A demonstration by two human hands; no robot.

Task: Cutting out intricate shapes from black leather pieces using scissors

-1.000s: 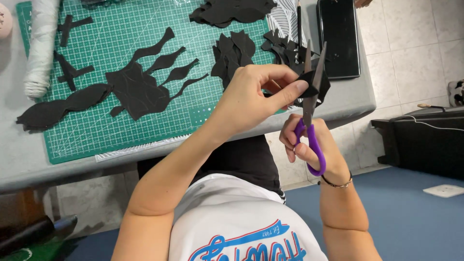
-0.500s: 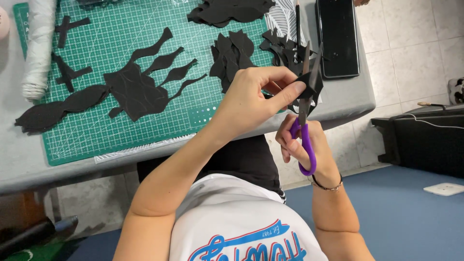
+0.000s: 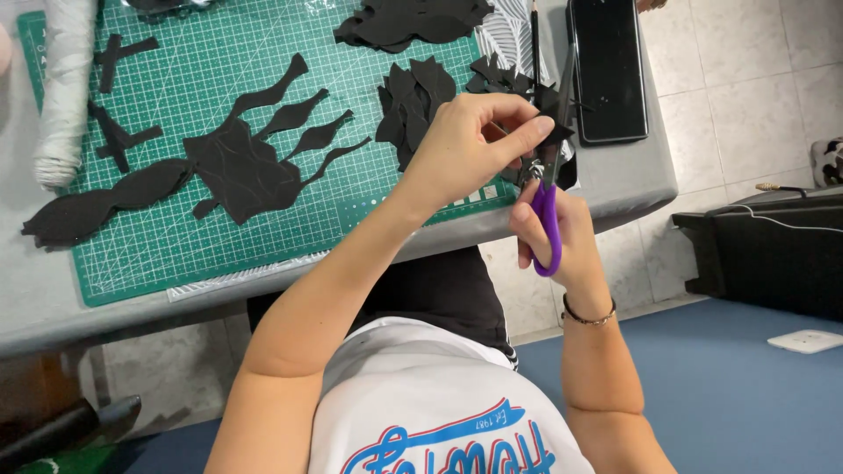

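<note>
- Fingers [image 3: 525,132] of my left hand [image 3: 465,145] pinch a small black cut-out piece [image 3: 555,133], thumb under, index on top.
- Right hand [image 3: 558,233] is closed through the purple handle loops of the scissors [image 3: 549,189]; blades point up and away from me, and how far they gape is hard to read.
- Piece is matte black, thin sheet stock, jagged and spiky at the edge.
- It sits at the tips of my left fingers, right against the scissor blades, above my right hand, over the near right edge of the grey bench [image 3: 632,189].
- Most of the piece is covered by my left fingers and the blades; full outline can't be made out. It also blends into the dark scraps [image 3: 500,75] behind it.
- Green cutting mat [image 3: 202,254] carries more black shapes: a large branching cut-out [image 3: 241,167], a leaf-like stack [image 3: 413,96], a pile [image 3: 413,17] cut off by the top edge.
- Black phone [image 3: 608,66] lies beyond the scissors; white wrapped roll [image 3: 63,96] at far left.
</note>
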